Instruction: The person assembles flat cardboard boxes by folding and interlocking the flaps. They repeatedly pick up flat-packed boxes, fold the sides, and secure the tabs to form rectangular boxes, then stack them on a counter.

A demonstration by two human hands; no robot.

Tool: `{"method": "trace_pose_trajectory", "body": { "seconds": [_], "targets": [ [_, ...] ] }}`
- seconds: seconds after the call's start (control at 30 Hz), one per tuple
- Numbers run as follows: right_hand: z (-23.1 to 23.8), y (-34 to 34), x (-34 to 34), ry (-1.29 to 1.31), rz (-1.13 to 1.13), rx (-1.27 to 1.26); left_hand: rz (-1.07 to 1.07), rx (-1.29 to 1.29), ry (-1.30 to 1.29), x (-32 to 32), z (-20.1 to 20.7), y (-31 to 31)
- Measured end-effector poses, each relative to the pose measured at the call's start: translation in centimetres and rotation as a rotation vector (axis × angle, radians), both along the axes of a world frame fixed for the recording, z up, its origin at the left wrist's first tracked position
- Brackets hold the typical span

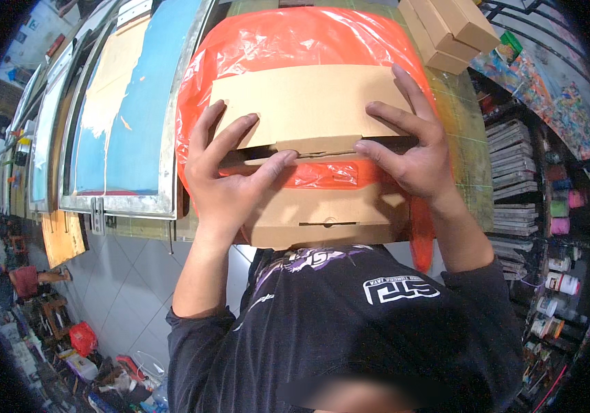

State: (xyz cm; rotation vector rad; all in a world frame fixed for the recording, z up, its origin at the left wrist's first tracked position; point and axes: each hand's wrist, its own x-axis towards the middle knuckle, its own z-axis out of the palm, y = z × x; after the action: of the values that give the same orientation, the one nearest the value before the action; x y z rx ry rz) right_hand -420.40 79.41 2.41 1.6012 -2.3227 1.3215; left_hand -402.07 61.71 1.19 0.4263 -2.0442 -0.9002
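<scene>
A tan cardboard box (308, 103) lies on a shiny red plastic bag (267, 41), its lid nearly down and dark gaps showing at both front corners. My left hand (229, 162) grips its left front side, fingers on the lid and thumb at the front flap. At the opposite corner my right hand (419, 148) holds the box the same way, its thumb pressed to the flap's right end. A second cardboard box (281, 213), with a slot in its front, sits closer to my body. Part of the red bag shows between the two boxes.
Several stacked cardboard boxes (449, 31) stand at the far right of the green work table (470, 138). On the left lies a metal-framed screen (119, 131) with blue and cream areas. Shelves with paint tubs (562, 283) run along the right. Clutter covers the floor at lower left.
</scene>
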Motion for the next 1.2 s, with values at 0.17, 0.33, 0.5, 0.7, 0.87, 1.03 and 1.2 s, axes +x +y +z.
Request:
{"method": "trace_pose_trajectory", "body": {
  "seconds": [0.17, 0.33, 0.5, 0.7, 0.87, 1.03, 1.2],
  "targets": [
    [-0.4, -0.3, 0.1, 0.073, -0.010, -0.061, 0.048, -0.096, 0.042, -0.3, -1.7, -0.4],
    [-0.7, -0.7, -0.1, 0.094, 0.015, -0.107, 0.032, -0.191, 0.104, -0.5, -2.0, -0.9],
    [-1.8, -0.4, -0.8, 0.054, 0.099, -0.173, 0.030, -0.216, 0.073, -0.2, -2.5, -0.8],
    [-1.8, -0.3, -0.4, 0.122, 0.055, -0.167, 0.089, -0.328, 0.007, 0.2, -3.1, -0.8],
    [-0.6, -0.7, 0.5, 0.381, 0.010, -0.063, 0.143, -0.434, -0.019, -0.4, -3.8, 0.0],
    [-2.3, -0.2, 0.3, 0.532, 0.061, 0.035, 0.178, -0.445, 0.034, -1.1, -4.2, 0.8],
    [-2.6, -0.3, 1.1, 0.561, 0.068, 0.076, 0.198, -0.526, -0.049, -1.0, -5.0, 0.9]
  ]
}}
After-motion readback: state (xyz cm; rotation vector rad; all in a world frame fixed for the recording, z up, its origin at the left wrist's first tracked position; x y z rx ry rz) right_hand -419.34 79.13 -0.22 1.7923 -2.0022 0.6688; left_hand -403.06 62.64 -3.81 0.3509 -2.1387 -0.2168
